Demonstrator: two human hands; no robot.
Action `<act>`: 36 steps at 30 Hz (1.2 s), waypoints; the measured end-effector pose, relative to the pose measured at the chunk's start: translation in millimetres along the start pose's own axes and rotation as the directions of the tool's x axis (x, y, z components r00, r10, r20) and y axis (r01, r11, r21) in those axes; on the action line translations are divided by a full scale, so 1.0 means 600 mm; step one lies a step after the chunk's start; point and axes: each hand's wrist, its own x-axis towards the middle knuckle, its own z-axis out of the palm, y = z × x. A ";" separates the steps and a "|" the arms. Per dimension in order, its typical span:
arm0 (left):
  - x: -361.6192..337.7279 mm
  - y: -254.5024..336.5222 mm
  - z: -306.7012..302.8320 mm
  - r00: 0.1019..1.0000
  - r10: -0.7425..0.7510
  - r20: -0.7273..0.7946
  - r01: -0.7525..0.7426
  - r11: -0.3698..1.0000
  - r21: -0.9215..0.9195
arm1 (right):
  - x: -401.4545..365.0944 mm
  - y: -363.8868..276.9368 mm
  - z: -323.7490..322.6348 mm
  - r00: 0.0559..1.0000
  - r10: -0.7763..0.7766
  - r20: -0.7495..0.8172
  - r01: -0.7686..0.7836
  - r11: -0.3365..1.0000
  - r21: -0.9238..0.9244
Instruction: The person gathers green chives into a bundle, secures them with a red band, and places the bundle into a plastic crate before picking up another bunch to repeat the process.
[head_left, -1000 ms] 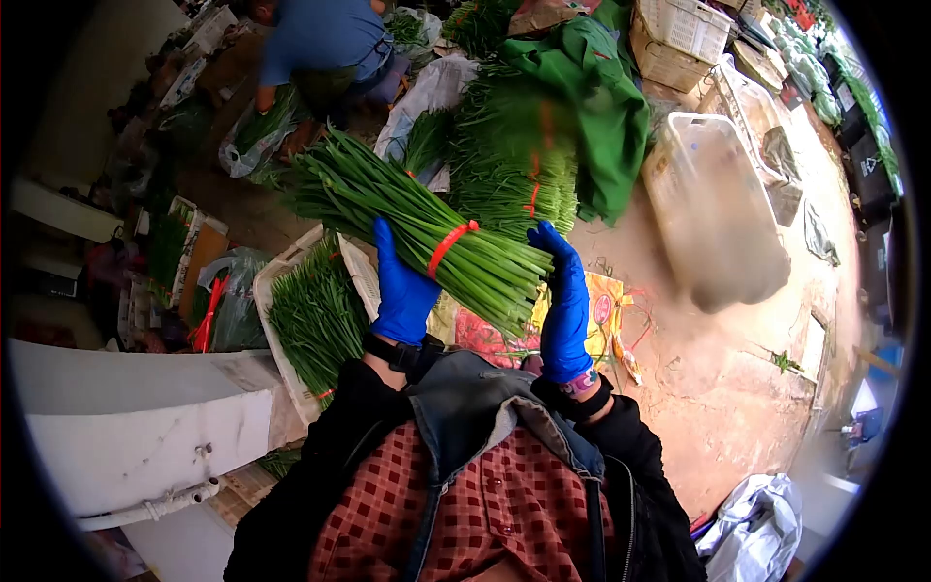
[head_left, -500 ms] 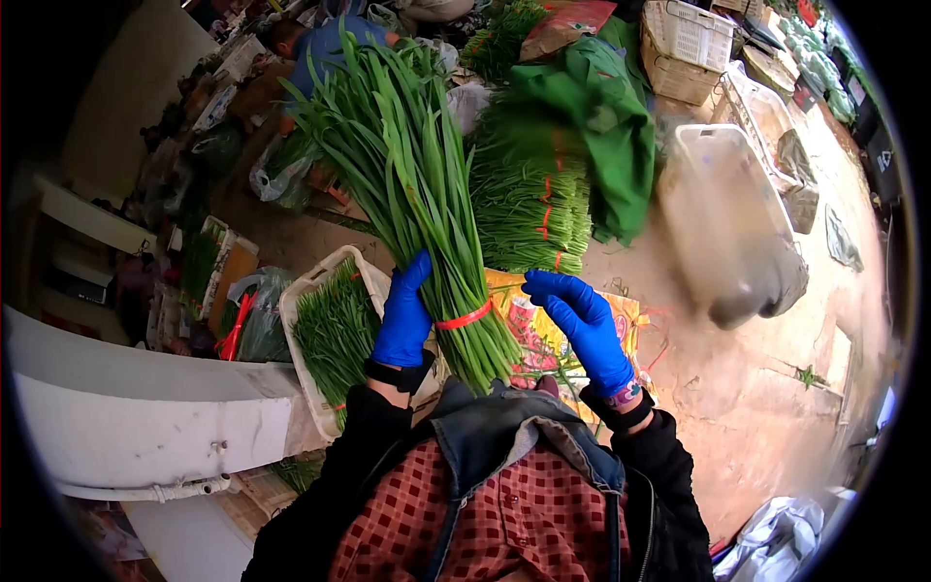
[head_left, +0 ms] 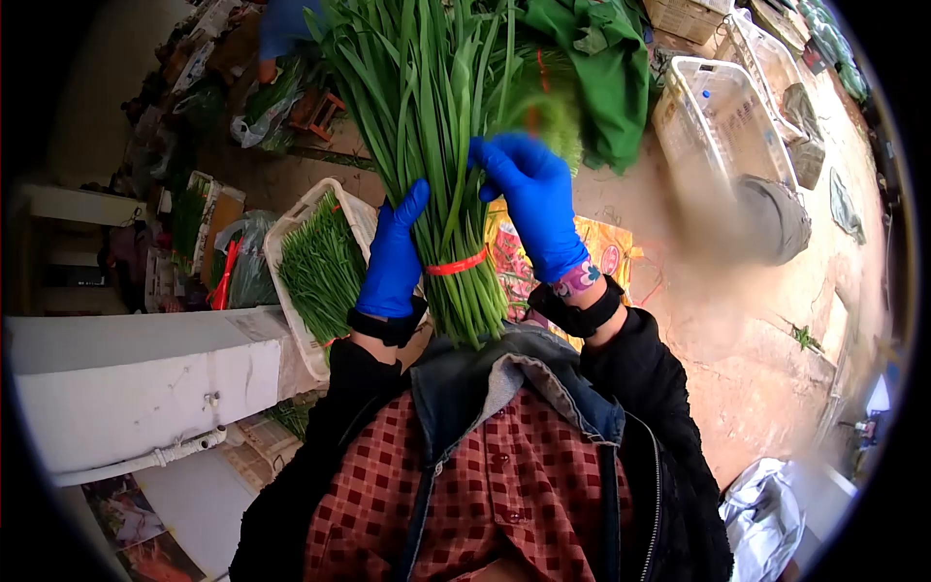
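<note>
Bunch (head_left: 432, 126): you had it just right of the crate (head_left: 360, 221), leaves pointing away from you, stem ends toward your chest.
Band (head_left: 458, 263): red, it ran round the bunch near the stem ends.
Left hand (head_left: 393, 257): blue-gloved, you held the bunch with it on the crate side, thumb against the leaves, the other fingers mostly hidden.
Right hand (head_left: 533, 204): also gloved, on the side farther from the crate, its fingers bent narrow at the leaves; whether they pinched one, I could not tell.
Greens (head_left: 315, 262): they filled the crate.
Sack (head_left: 606, 252): yellow and red, it lay right of the crate, past your bunch.
Cloth (head_left: 606, 87): green, beyond the crate and to its right.
Basket (head_left: 737, 116): well apart from the crate, far right.
</note>
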 end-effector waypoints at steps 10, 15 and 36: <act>0.036 -0.025 -0.048 0.977 -0.162 0.140 0.183 0.972 -0.151 | 0.075 -0.025 -0.030 0.997 0.056 0.051 -0.075 0.807 0.586; 0.034 -0.030 -0.110 0.986 -0.075 0.148 0.101 0.979 -0.179 | 0.020 -0.081 -0.117 0.996 -0.065 -0.058 0.064 0.998 -0.011; 0.041 -0.027 -0.152 0.995 -0.072 0.074 0.093 0.933 -0.347 | -0.083 0.025 -0.207 0.829 0.452 0.330 -0.304 0.858 -0.413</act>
